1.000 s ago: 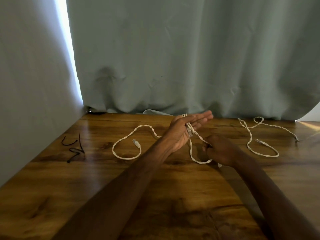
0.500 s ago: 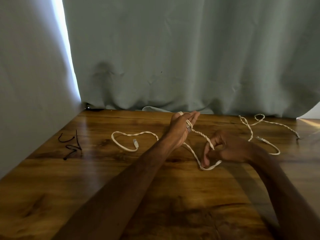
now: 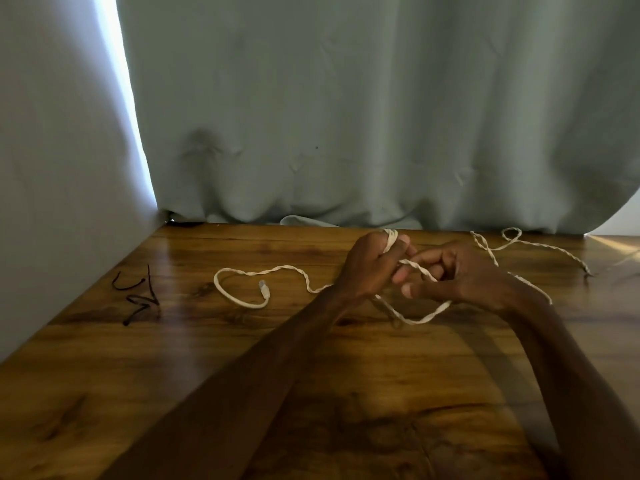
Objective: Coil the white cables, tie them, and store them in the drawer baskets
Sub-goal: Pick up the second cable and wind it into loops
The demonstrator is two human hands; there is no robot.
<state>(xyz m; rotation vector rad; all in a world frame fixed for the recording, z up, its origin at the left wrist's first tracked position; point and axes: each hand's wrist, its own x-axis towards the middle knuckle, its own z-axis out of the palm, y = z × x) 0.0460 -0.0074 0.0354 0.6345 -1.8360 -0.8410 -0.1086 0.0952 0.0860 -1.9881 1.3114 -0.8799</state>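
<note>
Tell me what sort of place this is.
Probably a home desk or makeshift workstation in a curtained corner: a varnished wooden tabletop butts against grey-green curtains, a strip of daylight shows at their left edge, and white cables and black ties lie on it.

The cream-white twisted cable (image 3: 249, 273) across the middle showed a rope-like spiral pattern, and the second cream-white twisted cable (image 3: 554, 252) at the far right had the same pale twist. The glossy wooden table (image 3: 173, 375) was honey-brown with dark, nearly black grain streaks, and the thin wire ties (image 3: 138, 299) at its left were black. The plain cloth curtain (image 3: 346, 116) behind was muted grey-green, split at the far left by a bluish-white strip of light (image 3: 117, 81).
</note>
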